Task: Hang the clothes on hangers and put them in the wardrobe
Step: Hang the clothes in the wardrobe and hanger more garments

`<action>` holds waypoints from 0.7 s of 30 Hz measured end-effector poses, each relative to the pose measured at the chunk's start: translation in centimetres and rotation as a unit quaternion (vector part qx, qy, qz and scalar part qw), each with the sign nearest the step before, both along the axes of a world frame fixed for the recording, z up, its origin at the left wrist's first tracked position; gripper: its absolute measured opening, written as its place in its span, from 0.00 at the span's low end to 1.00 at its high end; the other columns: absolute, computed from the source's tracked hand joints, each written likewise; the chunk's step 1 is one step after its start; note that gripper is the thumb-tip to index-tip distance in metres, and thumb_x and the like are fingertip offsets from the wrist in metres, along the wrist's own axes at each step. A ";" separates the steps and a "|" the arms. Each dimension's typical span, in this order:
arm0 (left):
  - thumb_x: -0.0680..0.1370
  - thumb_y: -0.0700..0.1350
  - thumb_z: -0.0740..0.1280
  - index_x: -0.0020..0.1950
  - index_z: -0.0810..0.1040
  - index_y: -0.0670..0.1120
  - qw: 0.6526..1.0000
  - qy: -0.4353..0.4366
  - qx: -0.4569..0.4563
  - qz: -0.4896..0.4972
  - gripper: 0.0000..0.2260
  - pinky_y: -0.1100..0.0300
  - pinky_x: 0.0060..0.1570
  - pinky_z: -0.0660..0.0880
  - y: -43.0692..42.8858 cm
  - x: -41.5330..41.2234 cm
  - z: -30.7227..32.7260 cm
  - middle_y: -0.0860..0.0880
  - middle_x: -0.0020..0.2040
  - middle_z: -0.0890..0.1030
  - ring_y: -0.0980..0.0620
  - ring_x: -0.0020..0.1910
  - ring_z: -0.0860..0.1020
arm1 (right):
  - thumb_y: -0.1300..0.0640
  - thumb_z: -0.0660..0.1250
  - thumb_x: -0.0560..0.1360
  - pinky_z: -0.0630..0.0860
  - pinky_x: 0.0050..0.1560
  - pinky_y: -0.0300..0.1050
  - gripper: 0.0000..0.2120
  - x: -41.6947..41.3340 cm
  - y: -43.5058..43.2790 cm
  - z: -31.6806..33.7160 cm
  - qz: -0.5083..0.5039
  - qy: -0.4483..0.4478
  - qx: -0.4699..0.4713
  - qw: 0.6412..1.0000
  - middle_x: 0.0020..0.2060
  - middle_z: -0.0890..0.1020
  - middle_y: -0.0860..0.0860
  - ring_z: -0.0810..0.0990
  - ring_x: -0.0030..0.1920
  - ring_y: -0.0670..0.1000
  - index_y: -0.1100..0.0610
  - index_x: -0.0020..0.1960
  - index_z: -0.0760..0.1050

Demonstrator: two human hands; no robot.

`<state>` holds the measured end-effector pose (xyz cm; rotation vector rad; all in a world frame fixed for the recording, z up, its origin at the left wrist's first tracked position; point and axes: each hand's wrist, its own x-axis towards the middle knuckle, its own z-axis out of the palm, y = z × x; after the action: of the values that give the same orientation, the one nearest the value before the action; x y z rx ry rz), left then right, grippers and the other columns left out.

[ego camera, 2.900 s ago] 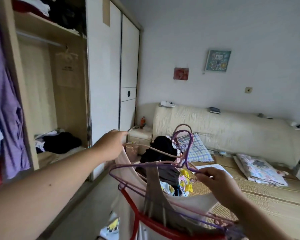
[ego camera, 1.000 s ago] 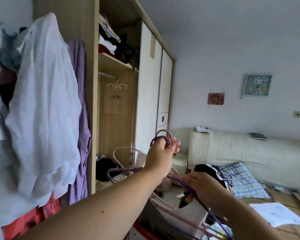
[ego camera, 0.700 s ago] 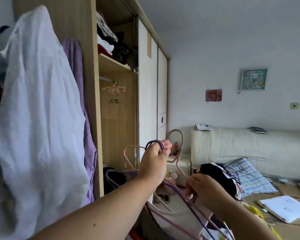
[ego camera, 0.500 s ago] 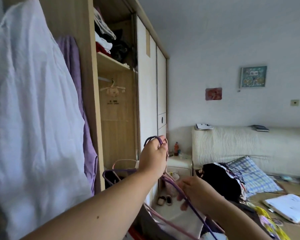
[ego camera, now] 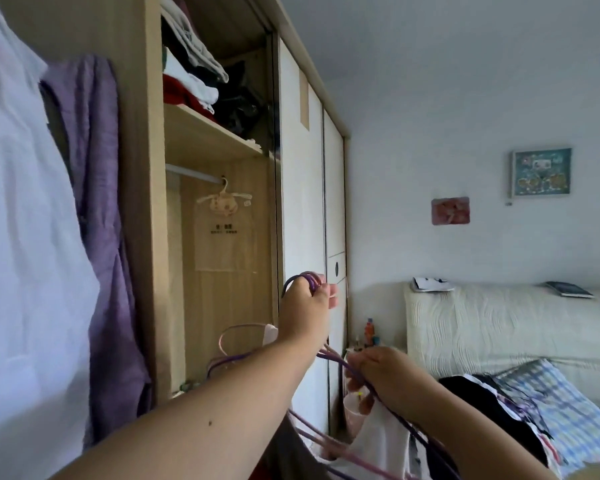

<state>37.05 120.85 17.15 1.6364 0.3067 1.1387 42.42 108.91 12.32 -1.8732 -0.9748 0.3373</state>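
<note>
The open wardrobe (ego camera: pixel 142 209) stands beyond and to the left of your left hand (ego camera: pixel 305 313). Far to the left of that hand, a big white shirt (ego camera: pixel 21 271) hangs closest to you, with a purple garment (ego camera: pixel 104 237) just beside it against the wardrobe's side panel. To the right of your right hand (ego camera: pixel 383 377), a cream padded headboard (ego camera: pixel 499 327) runs along the wall. Below it, a checked pillow (ego camera: pixel 568 407) touches a heap of black clothes (ego camera: pixel 482 400). Folded clothes (ego camera: pixel 191 71) are stacked on the shelf high above your left hand. Under that shelf is the rail (ego camera: pixel 193 173), which carries one small pale hanger (ego camera: pixel 224 199).

A white top (ego camera: pixel 385 445) hangs on the hangers just under your right hand. Your left hand is raised in front of the open compartment, well below the rail, with its fingers curled tightly round the hooks of the purple hangers (ego camera: pixel 332 358). Your right hand is lower and nearer to you, and it pinches a sloping arm of the same hangers. A pink hanger (ego camera: pixel 243 329) loops out just left of your left wrist.
</note>
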 end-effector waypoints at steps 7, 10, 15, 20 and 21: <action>0.81 0.41 0.58 0.52 0.73 0.50 0.992 -0.051 0.033 0.110 0.06 0.70 0.37 0.74 11.2 10.9 6.0 0.54 0.41 0.80 0.64 0.35 0.79 | 0.41 0.63 0.74 0.67 0.32 0.33 0.08 13.7 8.3 5.2 0.068 -0.198 -0.011 0.978 0.29 0.77 0.38 0.72 0.28 0.36 0.40 0.40 0.78; 0.81 0.43 0.59 0.54 0.73 0.52 0.986 -0.050 0.044 0.154 0.06 0.65 0.44 0.77 16.4 13.7 8.5 0.57 0.41 0.80 0.63 0.39 0.80 | 0.44 0.68 0.72 0.69 0.29 0.28 0.06 17.2 13.1 7.5 0.101 -0.221 -0.030 0.970 0.31 0.79 0.35 0.76 0.30 0.34 0.32 0.44 0.74; 0.81 0.42 0.59 0.54 0.74 0.51 0.983 -0.049 0.075 0.158 0.07 0.67 0.41 0.75 24.8 17.3 11.9 0.56 0.44 0.81 0.61 0.41 0.81 | 0.50 0.67 0.75 0.70 0.28 0.28 0.14 21.7 22.2 9.8 0.116 -0.248 0.005 0.962 0.32 0.78 0.42 0.76 0.28 0.39 0.40 0.60 0.74; 0.81 0.40 0.58 0.56 0.73 0.51 0.979 -0.029 0.130 0.157 0.09 0.64 0.42 0.77 34.2 20.9 15.3 0.55 0.45 0.81 0.58 0.42 0.82 | 0.54 0.66 0.76 0.70 0.26 0.29 0.11 25.6 31.4 12.0 0.122 -0.244 0.075 0.959 0.29 0.79 0.42 0.75 0.25 0.40 0.38 0.52 0.74; 0.81 0.39 0.57 0.55 0.73 0.50 0.977 -0.031 0.137 0.161 0.09 0.64 0.42 0.77 36.4 21.8 16.2 0.54 0.44 0.81 0.58 0.41 0.82 | 0.55 0.66 0.77 0.69 0.25 0.28 0.11 26.4 33.6 12.7 0.126 -0.243 0.088 0.958 0.26 0.78 0.39 0.74 0.24 0.38 0.39 0.53 0.74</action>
<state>58.86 157.23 33.30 1.8302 0.3996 1.5280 68.82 142.49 25.04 -1.6996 -1.5301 -0.0719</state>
